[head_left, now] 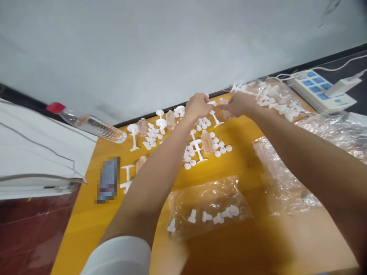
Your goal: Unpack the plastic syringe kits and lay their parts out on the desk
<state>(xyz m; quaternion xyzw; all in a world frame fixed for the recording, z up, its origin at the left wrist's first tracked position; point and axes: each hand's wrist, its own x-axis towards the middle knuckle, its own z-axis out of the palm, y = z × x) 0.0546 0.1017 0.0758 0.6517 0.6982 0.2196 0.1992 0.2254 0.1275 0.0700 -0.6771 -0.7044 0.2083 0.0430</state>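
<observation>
Both my hands are stretched out over the far side of a yellow table (246, 164). My left hand (197, 106) is closed in a pinch on a small white plastic piece (211, 103). My right hand (240, 104) is closed around a small clear bottle (224, 103), close to the left hand. Under and before the hands lie several white caps (220, 149), white T-shaped stems (197, 147) and small clear bottles (207, 141), scattered on the table.
A clear bag with a few white parts (206, 214) lies near me. More clear bags (286, 183) sit at right, one with white parts (275, 97) at the far edge. A power strip (318, 88), a lying water bottle (91, 126), white paper (34, 152) and a blurred phone-like thing (108, 179) are around.
</observation>
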